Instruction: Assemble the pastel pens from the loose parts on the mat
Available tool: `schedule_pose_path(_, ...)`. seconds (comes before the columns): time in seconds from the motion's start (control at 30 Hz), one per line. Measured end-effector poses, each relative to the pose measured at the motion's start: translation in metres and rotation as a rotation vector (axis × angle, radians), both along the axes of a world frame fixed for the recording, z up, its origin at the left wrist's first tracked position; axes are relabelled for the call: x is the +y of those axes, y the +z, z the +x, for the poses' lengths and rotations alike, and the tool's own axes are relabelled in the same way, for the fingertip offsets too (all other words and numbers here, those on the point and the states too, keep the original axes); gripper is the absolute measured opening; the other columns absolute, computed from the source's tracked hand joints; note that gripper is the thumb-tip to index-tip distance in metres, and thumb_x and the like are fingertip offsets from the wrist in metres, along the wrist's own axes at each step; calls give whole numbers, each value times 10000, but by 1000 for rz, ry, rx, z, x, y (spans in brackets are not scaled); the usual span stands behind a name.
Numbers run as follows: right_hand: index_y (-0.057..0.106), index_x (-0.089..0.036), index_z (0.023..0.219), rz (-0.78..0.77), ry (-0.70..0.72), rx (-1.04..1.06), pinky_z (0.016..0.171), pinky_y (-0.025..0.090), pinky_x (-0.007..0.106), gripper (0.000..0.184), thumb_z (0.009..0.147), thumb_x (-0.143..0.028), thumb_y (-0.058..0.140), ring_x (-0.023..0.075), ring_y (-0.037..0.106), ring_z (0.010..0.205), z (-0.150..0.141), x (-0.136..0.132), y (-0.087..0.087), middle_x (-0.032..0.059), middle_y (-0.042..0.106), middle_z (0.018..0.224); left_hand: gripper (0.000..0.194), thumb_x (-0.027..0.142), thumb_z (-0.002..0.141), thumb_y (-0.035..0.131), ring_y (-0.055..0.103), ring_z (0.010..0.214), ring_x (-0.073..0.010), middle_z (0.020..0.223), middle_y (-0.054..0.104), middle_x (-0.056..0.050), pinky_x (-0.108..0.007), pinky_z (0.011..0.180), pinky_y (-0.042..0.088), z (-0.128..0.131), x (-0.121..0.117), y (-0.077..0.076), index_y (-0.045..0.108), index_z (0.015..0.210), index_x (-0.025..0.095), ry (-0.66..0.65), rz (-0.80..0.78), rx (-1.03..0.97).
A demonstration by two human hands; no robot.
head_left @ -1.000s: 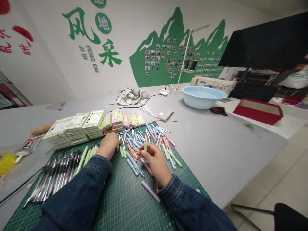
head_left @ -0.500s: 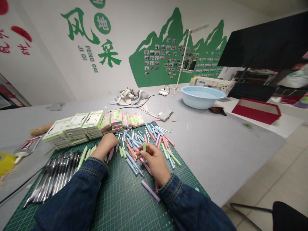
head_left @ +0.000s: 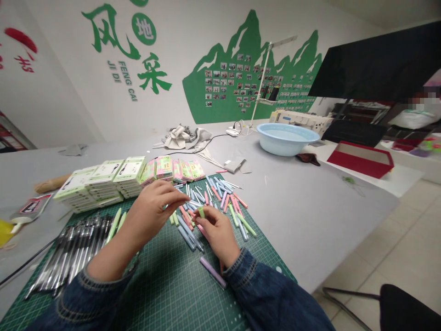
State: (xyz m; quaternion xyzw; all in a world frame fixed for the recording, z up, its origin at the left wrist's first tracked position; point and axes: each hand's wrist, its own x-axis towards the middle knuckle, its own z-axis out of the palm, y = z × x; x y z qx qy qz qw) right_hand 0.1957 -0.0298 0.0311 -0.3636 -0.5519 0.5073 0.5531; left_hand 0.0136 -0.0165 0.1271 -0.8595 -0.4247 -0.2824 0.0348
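My right hand (head_left: 216, 231) is closed around a short green pen barrel (head_left: 201, 212), held upright over the green cutting mat (head_left: 172, 294). My left hand (head_left: 155, 207) hovers just left of it with fingers stretched toward the barrel's top; I see nothing in that hand. Under both hands lies a pile of pastel pen barrels (head_left: 220, 204) in pink, blue, green and purple. One purple barrel (head_left: 212, 272) lies apart near my right wrist.
Black refills in clear sleeves (head_left: 76, 250) lie on the mat's left. Stacked green and pink boxes (head_left: 117, 179) stand behind the mat. Farther back on the grey table (head_left: 310, 207) are a blue basin (head_left: 287, 138), a red tray (head_left: 360, 158), crumpled cloth (head_left: 184, 136) and a lamp stand (head_left: 262, 82).
My left hand has lifted from the left of the pile and swung right toward the green barrel. My right hand has tipped the barrel slightly and drawn it nearer.
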Motion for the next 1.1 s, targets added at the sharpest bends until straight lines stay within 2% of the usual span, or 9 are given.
schedule_pose_path(0.13, 707, -221, 926, 50, 1, -82, 789, 459, 308, 180, 795, -179, 590, 193, 614, 820, 0, -2, 2, 9, 688, 855, 184, 288, 881, 554, 555, 1019, -246, 873, 700, -31, -477, 991, 359, 11, -6, 11, 731, 925, 302, -19, 91, 207)
schedule_pose_path(0.23, 709, -229, 914, 82, 24, -119, 781, 458, 306, 178, 801, -174, 583, 186, 610, 801, -1, -4, 3, 2, 690, 856, 194, 261, 872, 565, 562, 1046, -248, 922, 696, -29, -514, 1037, 320, 20, -11, 19, 711, 990, 309, -100, 65, 266)
schedule_pose_path(0.33, 697, -217, 916, 37, 66, -60, 772, 472, 313, 162, 796, -184, 592, 183, 618, 781, -2, -5, 2, 9, 689, 849, 378, 283, 860, 580, 576, 1060, -226, 1162, 638, -66, -444, 970, 434, 19, -13, 27, 583, 1237, 304, -124, -52, 62)
schedule_pose_path(0.4, 692, -204, 922, -13, 97, 1, 761, 483, 320, 163, 789, -186, 598, 182, 625, 760, -3, -5, 1, 16, 689, 831, 501, 336, 826, 619, 608, 1003, -210, 1226, 598, -92, -364, 837, 524, 14, -12, 29, 506, 1311, 280, -42, -173, -197)
schedule_pose_path(0.5, 692, -196, 896, -54, 130, 67, 748, 492, 322, 148, 777, -186, 606, 180, 632, 743, -6, -5, 1, 18, 688, 806, 464, 406, 769, 666, 642, 828, -194, 1001, 670, -73, -310, 686, 545, 9, -10, 21, 586, 1185, 215, 83, -393, -414)
schedule_pose_path(0.6, 700, -201, 880, -68, 146, 84, 727, 490, 309, 149, 758, -175, 619, 172, 621, 729, -7, -7, 5, 11, 680, 818, 271, 398, 795, 629, 627, 724, -171, 785, 675, -23, -286, 658, 514, 15, -9, 4, 658, 962, 187, 46, -603, -460)
schedule_pose_path(0.67, 698, -200, 855, -67, 167, 78, 687, 478, 289, 127, 762, -174, 616, 157, 595, 689, -7, -8, 8, 3, 667, 794, 211, 378, 831, 584, 596, 649, -145, 688, 648, 6, -255, 617, 483, 21, -11, -6, 655, 844, 180, 23, -668, -509)
schedule_pose_path(0.83, 672, -178, 866, -79, 280, 122, 582, 424, 251, 114, 810, -222, 582, 123, 519, 589, -7, -10, 10, -5, 627, 713, 229, 377, 848, 567, 508, 570, -113, 600, 583, 33, -221, 558, 401, 25, -13, -15, 633, 752, 179, 56, -667, -558)
schedule_pose_path(1.1, 654, -164, 850, -60, 348, 140, 606, 400, 262, 119, 820, -267, 601, 117, 481, 578, -8, -9, 7, -4, 607, 678, 262, 389, 848, 573, 509, 582, -113, 593, 570, 29, -219, 580, 386, 19, -12, -18, 620, 698, 179, 24, -634, -553)
